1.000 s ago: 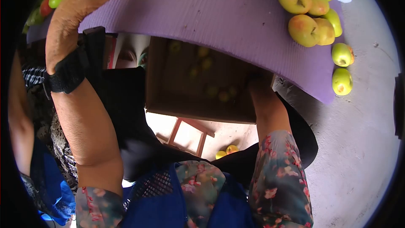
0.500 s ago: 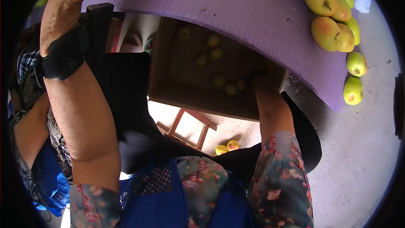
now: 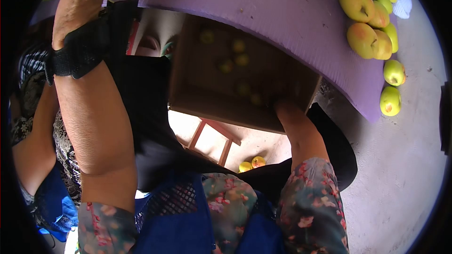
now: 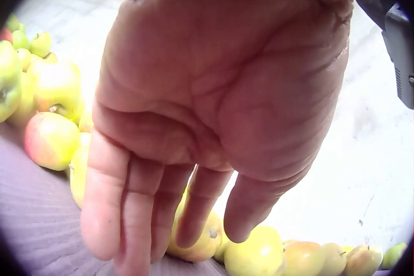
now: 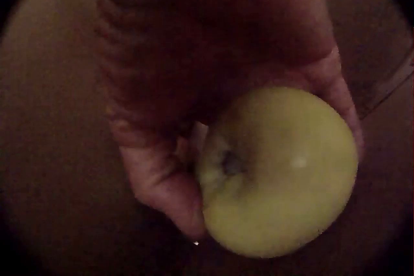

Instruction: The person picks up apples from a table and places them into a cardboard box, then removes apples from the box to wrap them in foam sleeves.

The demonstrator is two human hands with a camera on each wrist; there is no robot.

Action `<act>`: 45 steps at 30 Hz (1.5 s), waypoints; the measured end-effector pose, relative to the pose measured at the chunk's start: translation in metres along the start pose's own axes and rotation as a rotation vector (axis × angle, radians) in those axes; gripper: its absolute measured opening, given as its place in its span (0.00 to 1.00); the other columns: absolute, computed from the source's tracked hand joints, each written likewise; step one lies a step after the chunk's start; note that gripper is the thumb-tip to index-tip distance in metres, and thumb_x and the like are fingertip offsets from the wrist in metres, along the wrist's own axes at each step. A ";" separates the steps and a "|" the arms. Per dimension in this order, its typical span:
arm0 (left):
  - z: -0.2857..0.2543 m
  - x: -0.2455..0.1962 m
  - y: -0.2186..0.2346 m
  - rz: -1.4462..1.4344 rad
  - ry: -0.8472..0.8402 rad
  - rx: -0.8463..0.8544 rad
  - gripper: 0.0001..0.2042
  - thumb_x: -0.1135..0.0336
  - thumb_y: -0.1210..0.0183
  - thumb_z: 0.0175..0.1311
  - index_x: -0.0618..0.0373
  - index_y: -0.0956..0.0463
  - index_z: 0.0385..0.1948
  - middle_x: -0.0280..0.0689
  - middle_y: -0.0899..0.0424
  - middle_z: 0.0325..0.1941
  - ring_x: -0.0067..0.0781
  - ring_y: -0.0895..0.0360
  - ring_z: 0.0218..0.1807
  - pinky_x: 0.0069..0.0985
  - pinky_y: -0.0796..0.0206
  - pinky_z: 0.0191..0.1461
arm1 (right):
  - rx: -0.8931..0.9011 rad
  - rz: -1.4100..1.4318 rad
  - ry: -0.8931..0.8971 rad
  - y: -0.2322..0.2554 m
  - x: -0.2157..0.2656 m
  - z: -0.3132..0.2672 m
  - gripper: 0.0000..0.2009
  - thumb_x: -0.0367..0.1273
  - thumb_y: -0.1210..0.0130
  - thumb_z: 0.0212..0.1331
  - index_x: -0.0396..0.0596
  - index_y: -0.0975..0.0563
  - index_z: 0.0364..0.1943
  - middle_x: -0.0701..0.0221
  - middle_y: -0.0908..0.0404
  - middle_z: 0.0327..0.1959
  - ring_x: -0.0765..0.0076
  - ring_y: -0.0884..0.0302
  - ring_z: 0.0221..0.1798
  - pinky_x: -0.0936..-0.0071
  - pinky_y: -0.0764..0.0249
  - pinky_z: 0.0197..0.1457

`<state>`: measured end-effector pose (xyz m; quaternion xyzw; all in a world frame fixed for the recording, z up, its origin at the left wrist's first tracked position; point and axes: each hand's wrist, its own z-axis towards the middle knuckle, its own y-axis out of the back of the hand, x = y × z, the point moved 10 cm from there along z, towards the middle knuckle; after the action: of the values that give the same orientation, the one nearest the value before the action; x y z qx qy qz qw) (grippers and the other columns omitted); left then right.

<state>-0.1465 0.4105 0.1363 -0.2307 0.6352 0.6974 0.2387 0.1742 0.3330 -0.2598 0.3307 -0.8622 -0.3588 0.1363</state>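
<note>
While cupping apple (image 5: 278, 172), hands (image 5: 213, 82) downturned

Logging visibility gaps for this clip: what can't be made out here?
- Head view: the right hand, hidden inside the cardboard box.
- Right wrist view: the box floor around the green apple, too dark.
- Left wrist view: whether the left hand touches the apples; the palm blocks them.

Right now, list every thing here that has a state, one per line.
Brown cardboard box: open, a few apples inside.
Green-yellow apple: gripped by right hand.
Left hand: open, fingers over the apples on the purple foam mat.
</note>
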 end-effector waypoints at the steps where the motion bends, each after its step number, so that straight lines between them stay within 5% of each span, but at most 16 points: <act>1: 0.000 -0.001 0.002 0.015 -0.009 0.000 0.12 0.63 0.44 0.63 0.65 0.21 0.37 0.32 0.23 0.27 0.20 0.27 0.30 0.20 0.32 0.35 | 0.016 -0.002 0.003 0.000 0.003 -0.001 0.16 0.39 0.50 0.61 0.46 0.21 0.48 0.57 0.19 0.48 0.49 0.22 0.53 0.56 0.28 0.61; 7: -0.004 0.000 0.003 0.038 -0.023 -0.050 0.14 0.60 0.43 0.63 0.63 0.21 0.41 0.35 0.22 0.32 0.25 0.25 0.35 0.24 0.31 0.40 | -0.142 0.140 -0.041 -0.005 -0.004 0.009 0.17 0.42 0.49 0.60 0.49 0.20 0.48 0.59 0.18 0.47 0.50 0.20 0.50 0.48 0.23 0.52; 10: 0.004 0.019 0.004 0.010 0.007 0.017 0.14 0.60 0.42 0.62 0.61 0.21 0.43 0.40 0.20 0.38 0.33 0.24 0.43 0.28 0.31 0.47 | 0.007 -0.282 -0.202 -0.047 -0.011 0.035 0.18 0.44 0.48 0.59 0.50 0.19 0.46 0.61 0.18 0.47 0.52 0.18 0.49 0.41 0.22 0.43; 13: 0.006 0.020 0.004 0.107 -0.012 -0.020 0.15 0.60 0.43 0.62 0.60 0.21 0.43 0.42 0.20 0.39 0.36 0.24 0.45 0.28 0.32 0.50 | -0.011 -0.218 -0.174 -0.066 -0.017 0.052 0.17 0.45 0.48 0.58 0.52 0.18 0.44 0.62 0.17 0.45 0.52 0.18 0.47 0.38 0.22 0.36; 16: -0.002 0.004 0.009 0.071 -0.011 -0.053 0.14 0.60 0.43 0.63 0.60 0.22 0.43 0.44 0.20 0.37 0.39 0.25 0.44 0.31 0.33 0.49 | -0.114 -0.331 -0.252 -0.074 -0.028 0.058 0.16 0.44 0.49 0.58 0.53 0.17 0.42 0.63 0.16 0.42 0.51 0.17 0.45 0.42 0.22 0.37; 19: -0.002 -0.003 0.012 0.098 -0.008 -0.001 0.14 0.60 0.44 0.63 0.60 0.22 0.43 0.44 0.21 0.37 0.39 0.25 0.43 0.32 0.34 0.48 | -0.028 -0.133 -0.116 -0.038 -0.016 0.039 0.16 0.44 0.49 0.59 0.51 0.17 0.41 0.64 0.16 0.39 0.52 0.16 0.42 0.45 0.22 0.36; 22: -0.006 -0.003 0.010 0.110 -0.004 0.010 0.14 0.60 0.44 0.63 0.61 0.22 0.41 0.44 0.21 0.35 0.40 0.25 0.41 0.33 0.34 0.46 | -0.292 -0.140 -0.122 -0.040 -0.019 0.041 0.14 0.41 0.49 0.60 0.50 0.17 0.40 0.65 0.16 0.38 0.55 0.16 0.40 0.47 0.22 0.33; 25: -0.001 0.016 0.004 0.090 -0.015 0.026 0.14 0.59 0.44 0.64 0.60 0.22 0.41 0.41 0.21 0.32 0.35 0.24 0.37 0.31 0.33 0.41 | -0.219 -0.126 -0.070 -0.027 -0.014 0.028 0.13 0.39 0.49 0.60 0.48 0.18 0.39 0.64 0.16 0.37 0.56 0.16 0.38 0.52 0.21 0.34; 28: 0.007 0.032 0.000 0.054 -0.054 0.040 0.15 0.57 0.44 0.65 0.60 0.22 0.42 0.36 0.21 0.29 0.28 0.23 0.31 0.27 0.32 0.36 | -0.072 -0.024 -0.003 -0.006 -0.015 0.016 0.17 0.40 0.52 0.61 0.47 0.20 0.48 0.56 0.19 0.49 0.51 0.20 0.51 0.49 0.24 0.49; 32: 0.005 0.035 0.006 0.118 -0.113 -0.038 0.13 0.58 0.42 0.60 0.60 0.21 0.30 0.48 0.20 0.28 0.50 0.22 0.34 0.40 0.32 0.36 | -0.543 -0.119 0.163 0.014 -0.021 -0.017 0.15 0.39 0.48 0.59 0.47 0.19 0.44 0.57 0.17 0.46 0.52 0.19 0.49 0.52 0.24 0.50; 33: 0.004 0.035 0.006 0.146 -0.106 -0.018 0.12 0.61 0.43 0.60 0.62 0.21 0.33 0.45 0.20 0.26 0.44 0.21 0.33 0.35 0.31 0.38 | -0.659 -0.145 0.209 0.023 -0.018 -0.025 0.15 0.39 0.47 0.58 0.47 0.19 0.43 0.57 0.17 0.45 0.53 0.19 0.49 0.53 0.24 0.50; 35: 0.003 0.039 0.004 0.169 0.015 0.050 0.12 0.60 0.42 0.59 0.62 0.21 0.32 0.46 0.19 0.27 0.47 0.21 0.33 0.38 0.31 0.38 | -0.422 -0.033 0.189 0.036 -0.019 -0.031 0.17 0.41 0.43 0.54 0.45 0.18 0.41 0.56 0.17 0.43 0.52 0.18 0.47 0.54 0.24 0.50; 39: 0.001 0.037 0.005 0.177 -0.024 0.003 0.11 0.61 0.43 0.58 0.61 0.20 0.29 0.46 0.19 0.27 0.50 0.21 0.34 0.41 0.31 0.38 | -0.085 0.072 0.305 0.060 0.010 -0.054 0.22 0.46 0.36 0.46 0.43 0.18 0.38 0.54 0.17 0.39 0.50 0.17 0.42 0.55 0.23 0.47; 42: 0.002 0.040 0.002 0.198 -0.014 -0.004 0.11 0.61 0.43 0.58 0.60 0.20 0.28 0.47 0.19 0.28 0.52 0.21 0.36 0.44 0.31 0.39 | 0.081 0.244 0.073 0.168 0.050 -0.106 0.27 0.47 0.33 0.44 0.44 0.22 0.46 0.53 0.17 0.37 0.48 0.19 0.44 0.57 0.25 0.50; 45: 0.002 0.038 0.004 0.215 0.035 0.039 0.11 0.62 0.44 0.58 0.61 0.20 0.29 0.49 0.17 0.32 0.53 0.19 0.40 0.45 0.27 0.44 | -0.079 0.435 0.148 0.236 0.082 -0.143 0.30 0.49 0.31 0.41 0.46 0.23 0.47 0.54 0.16 0.36 0.49 0.18 0.44 0.58 0.25 0.49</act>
<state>-0.1788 0.4135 0.1159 -0.1685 0.6738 0.7024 0.1558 0.0692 0.3266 0.0083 0.1567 -0.8860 -0.3295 0.2861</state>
